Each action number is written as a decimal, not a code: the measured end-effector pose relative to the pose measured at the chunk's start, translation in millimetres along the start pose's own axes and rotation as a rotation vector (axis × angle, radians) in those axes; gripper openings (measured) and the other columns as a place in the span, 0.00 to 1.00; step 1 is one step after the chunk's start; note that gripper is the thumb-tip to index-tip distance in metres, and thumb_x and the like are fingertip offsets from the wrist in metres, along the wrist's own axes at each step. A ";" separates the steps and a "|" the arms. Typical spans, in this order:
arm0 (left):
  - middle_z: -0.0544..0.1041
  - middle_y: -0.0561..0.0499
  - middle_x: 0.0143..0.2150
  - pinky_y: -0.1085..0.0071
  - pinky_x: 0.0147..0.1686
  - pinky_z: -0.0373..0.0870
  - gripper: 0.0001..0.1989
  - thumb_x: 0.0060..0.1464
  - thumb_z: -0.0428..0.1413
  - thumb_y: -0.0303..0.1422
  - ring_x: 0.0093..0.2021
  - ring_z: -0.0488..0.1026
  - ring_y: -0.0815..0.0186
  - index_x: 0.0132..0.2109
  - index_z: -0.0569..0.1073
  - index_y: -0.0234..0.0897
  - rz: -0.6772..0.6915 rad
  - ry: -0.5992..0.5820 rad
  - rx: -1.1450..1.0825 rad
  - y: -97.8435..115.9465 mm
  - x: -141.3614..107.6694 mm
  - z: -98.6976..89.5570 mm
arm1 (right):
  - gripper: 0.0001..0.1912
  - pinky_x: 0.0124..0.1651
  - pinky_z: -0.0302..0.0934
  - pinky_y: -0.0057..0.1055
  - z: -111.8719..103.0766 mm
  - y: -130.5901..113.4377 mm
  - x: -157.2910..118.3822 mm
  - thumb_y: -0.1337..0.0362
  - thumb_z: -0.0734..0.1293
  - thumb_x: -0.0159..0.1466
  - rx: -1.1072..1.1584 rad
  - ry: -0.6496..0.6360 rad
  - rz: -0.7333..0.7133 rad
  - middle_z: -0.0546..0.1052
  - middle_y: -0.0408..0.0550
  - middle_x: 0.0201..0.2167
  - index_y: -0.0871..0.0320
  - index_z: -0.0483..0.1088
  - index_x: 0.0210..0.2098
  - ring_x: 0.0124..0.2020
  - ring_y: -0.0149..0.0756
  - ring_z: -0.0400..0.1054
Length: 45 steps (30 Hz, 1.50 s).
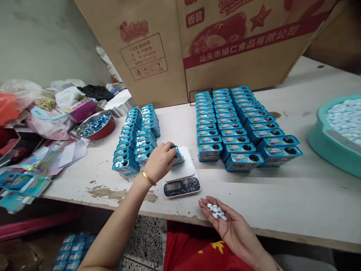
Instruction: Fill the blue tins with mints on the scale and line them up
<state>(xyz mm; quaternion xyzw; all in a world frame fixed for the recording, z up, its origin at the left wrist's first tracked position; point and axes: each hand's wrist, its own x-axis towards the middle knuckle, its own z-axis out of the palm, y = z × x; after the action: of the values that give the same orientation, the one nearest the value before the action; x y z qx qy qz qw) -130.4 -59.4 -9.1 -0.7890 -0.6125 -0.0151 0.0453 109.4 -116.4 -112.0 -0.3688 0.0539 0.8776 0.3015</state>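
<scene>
Probably light and slick: a blue tin point(178, 157) taken from above

Behind the scale point(184, 171) stands a large cardboard box point(160, 90), and well to the scale's right sits a turquoise basin point(321, 141) heaped with pale pieces point(345, 119). Nearer on that side is a block of blue tins point(210, 153); left of the scale are two rows of similar tins point(128, 168), some with white pieces point(119, 164) at their openings.

The left hand point(161, 160) reaches over the scale from its left, fingers curled and closed about the tin's upper part. The right hand point(229, 224), on the scale's near side and to its right, is palm up, loosely cupped, clamping nothing.

The tin is at the scale's platform; whether its base rests there, I cannot tell. It looks thin-walled and fairly stiff, so thumb and fingers across opposite sides, clear of the opening, should hold it; a hard squeeze might dent it.

Smallest are the tablets point(216, 211) lying in the right palm: likely hard, very light and quick to roll, better cradled than pinched.
</scene>
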 end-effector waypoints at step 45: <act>0.66 0.40 0.54 0.58 0.54 0.63 0.34 0.50 0.60 0.39 0.55 0.63 0.56 0.61 0.57 0.38 -0.256 0.588 -0.481 70.1 -49.6 58.4 | 0.09 0.47 0.70 0.33 33.8 -5.7 8.5 0.72 0.63 0.60 0.088 0.004 0.016 0.79 0.58 0.39 0.69 0.73 0.38 0.43 0.41 0.74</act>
<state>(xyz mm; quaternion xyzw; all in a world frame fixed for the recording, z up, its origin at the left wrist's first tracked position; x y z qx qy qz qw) -76.7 -119.3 -74.9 -0.6566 -0.6456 -0.3888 0.0303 87.1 -96.9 -92.6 -0.3563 0.0960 0.8761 0.3104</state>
